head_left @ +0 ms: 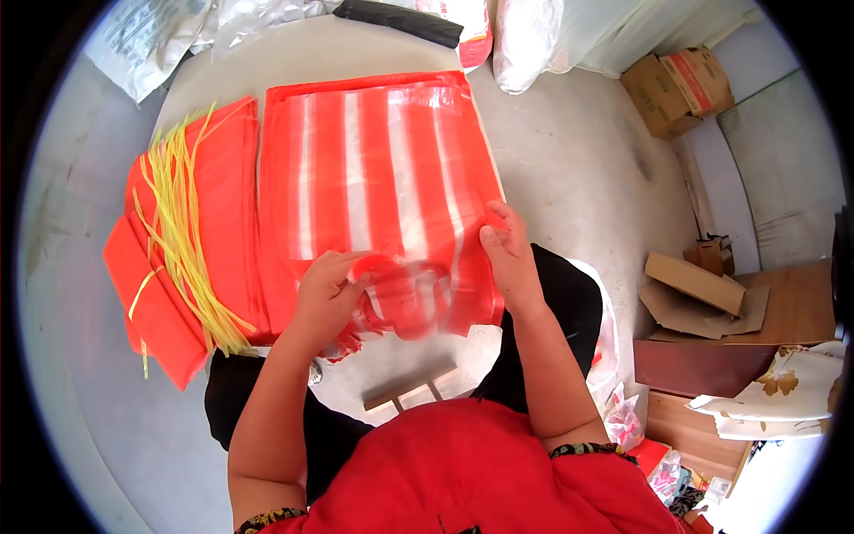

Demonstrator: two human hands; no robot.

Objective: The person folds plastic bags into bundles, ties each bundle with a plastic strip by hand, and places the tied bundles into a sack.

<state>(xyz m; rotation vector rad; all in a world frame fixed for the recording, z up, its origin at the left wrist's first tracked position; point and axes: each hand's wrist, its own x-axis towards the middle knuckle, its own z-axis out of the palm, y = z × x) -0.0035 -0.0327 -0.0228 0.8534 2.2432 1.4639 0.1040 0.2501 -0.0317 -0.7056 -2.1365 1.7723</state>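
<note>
A flat stack of red plastic bags with pale stripes (356, 178) lies on the table in front of me. At its near left part, my left hand (327, 285) has thumb and fingers closed on the front edge of the top red plastic bag. That front part is lifted and smeared by motion. My right hand (511, 254) rests at the stack's right edge, its thumb on the red plastic and apart from the bent fingers. Left of the stack are folded red bags (227, 222), with a bundle of yellow ties (182, 222) lying across them.
A black roll (400, 22) and clear plastic packaging (258, 27) lie along the table's far side. Cardboard boxes (676, 93) stand by the wall at far right. An opened carton (703, 298) sits on brown furniture to my right. A wooden bar (409, 384) shows below the table.
</note>
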